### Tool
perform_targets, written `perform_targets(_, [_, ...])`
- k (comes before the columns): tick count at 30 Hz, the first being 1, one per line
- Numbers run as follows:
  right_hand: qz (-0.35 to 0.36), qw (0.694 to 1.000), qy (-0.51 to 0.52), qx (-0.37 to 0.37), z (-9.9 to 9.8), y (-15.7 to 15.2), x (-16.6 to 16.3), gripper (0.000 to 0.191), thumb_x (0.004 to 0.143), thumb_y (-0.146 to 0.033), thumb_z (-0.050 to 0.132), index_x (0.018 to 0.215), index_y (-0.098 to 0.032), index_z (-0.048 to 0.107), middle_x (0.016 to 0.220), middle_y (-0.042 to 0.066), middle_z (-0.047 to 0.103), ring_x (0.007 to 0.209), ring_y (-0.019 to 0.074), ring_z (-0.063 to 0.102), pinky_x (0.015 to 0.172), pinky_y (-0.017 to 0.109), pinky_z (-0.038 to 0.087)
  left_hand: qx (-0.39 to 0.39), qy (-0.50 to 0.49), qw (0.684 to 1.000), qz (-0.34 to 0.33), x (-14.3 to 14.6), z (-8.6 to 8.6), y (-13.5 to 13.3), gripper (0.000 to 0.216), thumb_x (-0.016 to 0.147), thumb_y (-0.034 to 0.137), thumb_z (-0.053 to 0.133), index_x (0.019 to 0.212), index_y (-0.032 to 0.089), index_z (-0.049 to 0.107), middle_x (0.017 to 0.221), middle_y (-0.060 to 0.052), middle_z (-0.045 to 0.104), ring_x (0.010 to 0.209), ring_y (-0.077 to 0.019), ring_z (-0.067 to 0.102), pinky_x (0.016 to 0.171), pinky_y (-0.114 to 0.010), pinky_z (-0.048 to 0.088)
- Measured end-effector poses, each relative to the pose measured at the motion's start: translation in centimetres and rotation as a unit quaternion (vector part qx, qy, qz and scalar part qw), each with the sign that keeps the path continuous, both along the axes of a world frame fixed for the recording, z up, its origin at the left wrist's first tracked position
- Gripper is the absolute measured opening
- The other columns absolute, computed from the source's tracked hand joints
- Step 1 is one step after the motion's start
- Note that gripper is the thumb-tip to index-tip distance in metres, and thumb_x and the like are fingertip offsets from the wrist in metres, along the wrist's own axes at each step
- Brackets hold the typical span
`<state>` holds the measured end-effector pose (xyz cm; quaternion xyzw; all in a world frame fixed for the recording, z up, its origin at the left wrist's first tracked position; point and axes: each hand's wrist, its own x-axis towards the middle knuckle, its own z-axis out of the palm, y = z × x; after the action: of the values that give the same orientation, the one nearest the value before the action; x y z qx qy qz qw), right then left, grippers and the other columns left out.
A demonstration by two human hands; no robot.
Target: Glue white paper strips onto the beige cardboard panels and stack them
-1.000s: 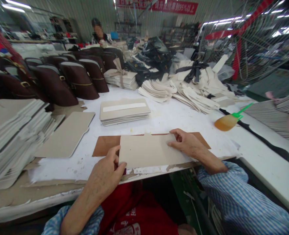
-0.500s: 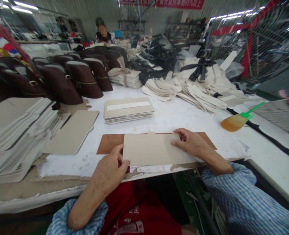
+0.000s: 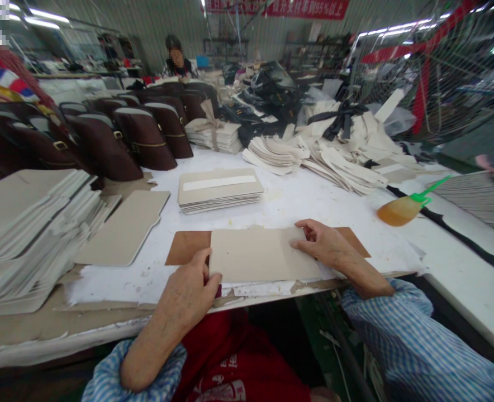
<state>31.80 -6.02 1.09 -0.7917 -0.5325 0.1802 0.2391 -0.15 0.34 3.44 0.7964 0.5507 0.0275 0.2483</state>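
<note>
A beige rectangular board (image 3: 255, 254) lies over a brown strip (image 3: 189, 246) near the table's front edge, and the strip's ends stick out on both sides. My left hand (image 3: 192, 285) grips the board's left edge between thumb and fingers. At the right end, my right hand (image 3: 320, 243) pinches the board near its upper corner. Just beyond sits a neat stack of beige boards (image 3: 221, 192) with a white strip across the top one. A single larger beige panel (image 3: 123, 229) rests left of my left hand.
Tall piles of panels (image 3: 29, 223) stand at the left, with rows of dark brown bags (image 3: 144, 134) behind. A squeeze bottle (image 3: 400, 210) of amber liquid lies at the right. Loose beige strips (image 3: 276, 153) and a large fan (image 3: 423, 72) are farther back. Another person (image 3: 177, 58) is in the distance.
Both hands keep hold of the board in nearly the same place. The board looks very slightly shifted; otherwise only the camera view has moved a little.
</note>
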Motion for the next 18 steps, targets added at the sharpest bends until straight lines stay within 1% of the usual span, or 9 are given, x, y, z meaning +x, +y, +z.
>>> perform_targets(4, [0.002, 1.000, -0.015, 0.003, -0.1, 0.1, 0.1, 0.043, 0.078, -0.037, 0.076, 0.118, -0.020, 0.071, 0.085, 0.003, 0.068, 0.075, 0.0229, 0.065, 0.072, 0.037, 0.050, 0.002, 0.018, 1.000, -0.007, 0.0, 0.2, 0.0, 0.052, 0.093, 0.020, 0.060, 0.144, 0.015, 0.052, 0.082, 0.001, 0.070, 0.081, -0.0225, 0.067, 0.075, -0.031, 0.040])
perform_targets(7, [0.000, 1.000, -0.021, -0.001, -0.2, 0.3, 0.0, 0.043, 0.078, -0.034, 0.077, 0.118, -0.020, 0.071, 0.089, 0.005, 0.069, 0.078, 0.0230, 0.065, 0.074, 0.037, 0.052, 0.003, 0.036, 0.999, -0.017, 0.1, 0.4, 0.2, 0.049, 0.095, 0.023, 0.059, 0.143, 0.016, 0.053, 0.081, 0.000, 0.071, 0.082, -0.0229, 0.069, 0.074, -0.031, 0.041])
perform_targets(10, [-0.009, 1.000, -0.027, 0.002, -0.3, 0.4, -0.3, 0.043, 0.078, -0.032, 0.078, 0.119, -0.019, 0.070, 0.095, 0.007, 0.070, 0.084, 0.0240, 0.066, 0.080, 0.038, 0.053, 0.004, 0.073, 0.997, -0.023, 0.2, 0.7, 0.3, 0.047, 0.097, 0.026, 0.057, 0.143, 0.019, 0.053, 0.082, -0.001, 0.073, 0.081, -0.0238, 0.071, 0.072, -0.032, 0.041])
perform_targets(13, [-0.018, 0.999, -0.035, 0.019, -0.3, -0.1, -0.2, 0.042, 0.081, -0.034, 0.077, 0.120, -0.018, 0.070, 0.103, 0.010, 0.069, 0.090, 0.0250, 0.067, 0.086, 0.040, 0.053, 0.023, 0.119, 0.993, -0.015, 0.0, 0.8, 0.1, 0.048, 0.099, 0.033, 0.056, 0.146, 0.023, 0.052, 0.087, -0.002, 0.076, 0.086, -0.0264, 0.073, 0.075, -0.034, 0.045])
perform_targets(14, [-0.024, 0.999, -0.035, 0.030, -0.2, -0.6, 0.0, 0.042, 0.083, -0.036, 0.076, 0.120, -0.018, 0.070, 0.104, 0.011, 0.070, 0.091, 0.0255, 0.067, 0.087, 0.041, 0.053, 0.042, 0.117, 0.992, -0.011, 0.0, 0.7, -0.2, 0.047, 0.099, 0.034, 0.056, 0.145, 0.023, 0.053, 0.090, -0.004, 0.076, 0.089, -0.0271, 0.074, 0.077, -0.035, 0.048])
perform_targets(16, [-0.051, 0.997, -0.018, 0.060, -0.2, -2.1, 1.1, 0.043, 0.085, -0.042, 0.073, 0.121, -0.019, 0.069, 0.105, 0.010, 0.070, 0.092, 0.0259, 0.067, 0.086, 0.041, 0.053, 0.107, 0.067, 0.992, -0.024, 0.0, 0.1, -0.9, 0.044, 0.099, 0.036, 0.056, 0.141, 0.022, 0.058, 0.101, -0.007, 0.076, 0.097, -0.0274, 0.073, 0.083, -0.037, 0.052])
perform_targets(17, [-0.077, 0.994, -0.002, 0.079, -0.3, -3.1, 2.0, 0.045, 0.086, -0.047, 0.072, 0.122, -0.020, 0.068, 0.106, 0.009, 0.070, 0.090, 0.0254, 0.067, 0.083, 0.041, 0.054, 0.149, 0.024, 0.987, -0.049, 0.2, -0.4, -1.3, 0.041, 0.099, 0.036, 0.056, 0.137, 0.020, 0.061, 0.107, -0.009, 0.076, 0.101, -0.0274, 0.072, 0.088, -0.038, 0.054])
perform_targets(18, [-0.112, 0.988, 0.015, 0.103, -0.4, -4.2, 3.1, 0.049, 0.086, -0.051, 0.071, 0.125, -0.022, 0.067, 0.108, 0.008, 0.070, 0.086, 0.0243, 0.067, 0.079, 0.040, 0.054, 0.189, -0.023, 0.978, -0.088, 0.5, -0.9, -1.8, 0.038, 0.100, 0.035, 0.055, 0.133, 0.019, 0.064, 0.112, -0.010, 0.075, 0.105, -0.0274, 0.071, 0.092, -0.039, 0.055])
